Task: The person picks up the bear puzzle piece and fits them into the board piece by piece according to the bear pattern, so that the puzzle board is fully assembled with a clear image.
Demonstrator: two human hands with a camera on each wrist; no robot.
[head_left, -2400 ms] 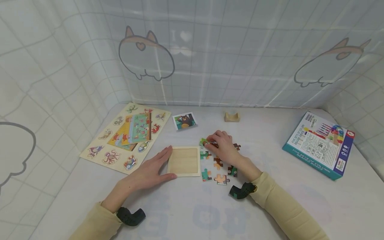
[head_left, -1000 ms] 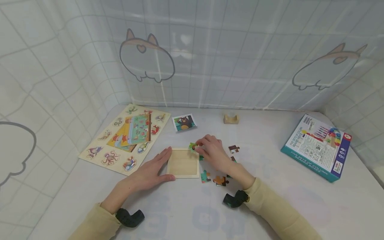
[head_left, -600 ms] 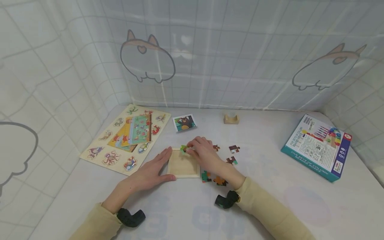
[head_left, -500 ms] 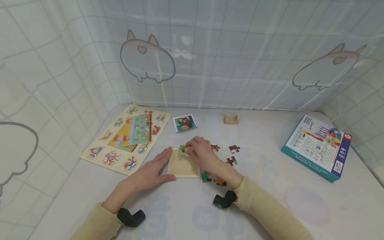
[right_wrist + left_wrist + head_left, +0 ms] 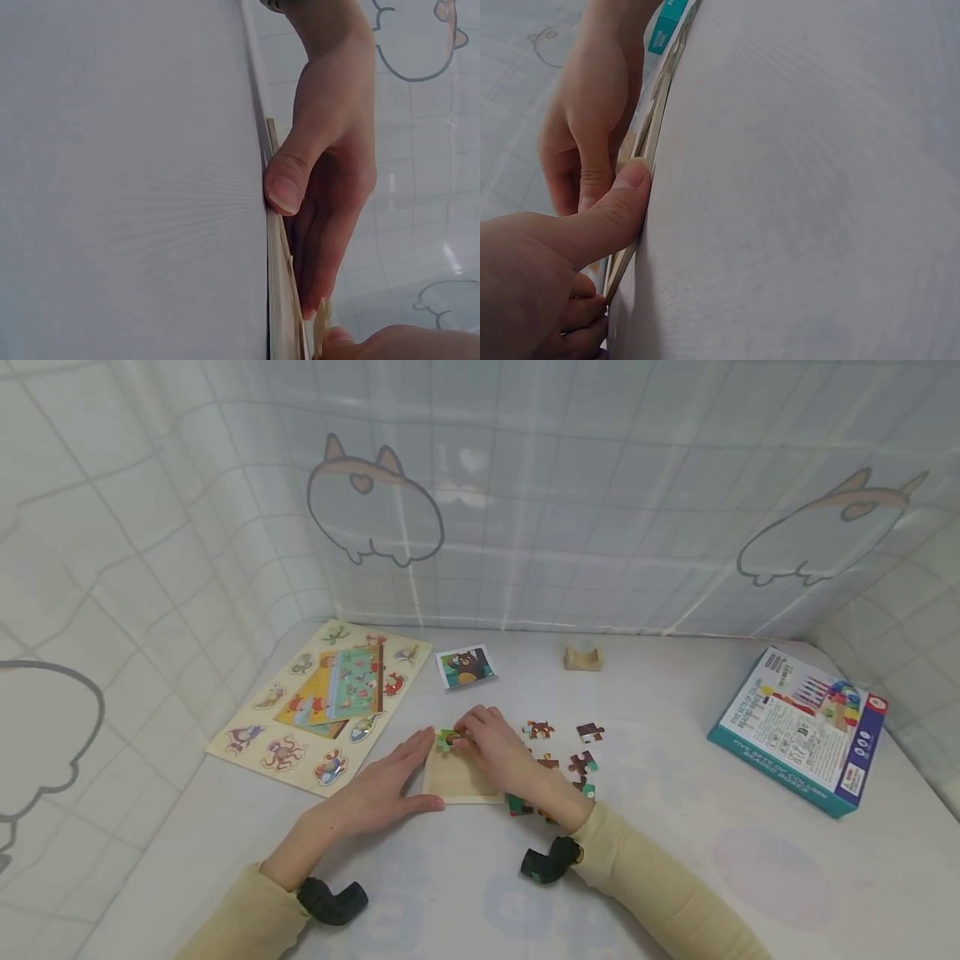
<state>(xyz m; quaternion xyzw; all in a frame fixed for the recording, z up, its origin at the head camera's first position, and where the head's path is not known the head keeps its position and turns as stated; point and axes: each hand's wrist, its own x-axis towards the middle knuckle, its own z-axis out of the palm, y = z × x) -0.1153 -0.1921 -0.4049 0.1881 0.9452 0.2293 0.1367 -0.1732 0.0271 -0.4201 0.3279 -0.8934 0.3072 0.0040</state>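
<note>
A square wooden puzzle tray (image 5: pixel 463 800) lies on the table in the head view. My left hand (image 5: pixel 378 787) holds it at its left side, the thumb at the near corner and the fingers reaching to the far corner. My right hand (image 5: pixel 498 753) pinches a green and brown jigsaw piece (image 5: pixel 446 741) over the tray's far left corner. In the right wrist view this jigsaw piece (image 5: pixel 321 324) shows edge-on, close to the left hand's fingertips. Several loose jigsaw pieces (image 5: pixel 582 763) lie right of the tray, some partly hidden by the right hand and forearm.
Behind the tray lies a bear picture card (image 5: pixel 467 667), and a small wooden holder (image 5: pixel 582 658) stands to its right. A sea-animal board (image 5: pixel 255 739) with cards on it lies at left. A teal and white box (image 5: pixel 798 727) is at far right.
My right hand has taken the green jigsaw piece from the right of the tray and moved it left to the tray's far left corner. My left hand has stayed at the tray.
</note>
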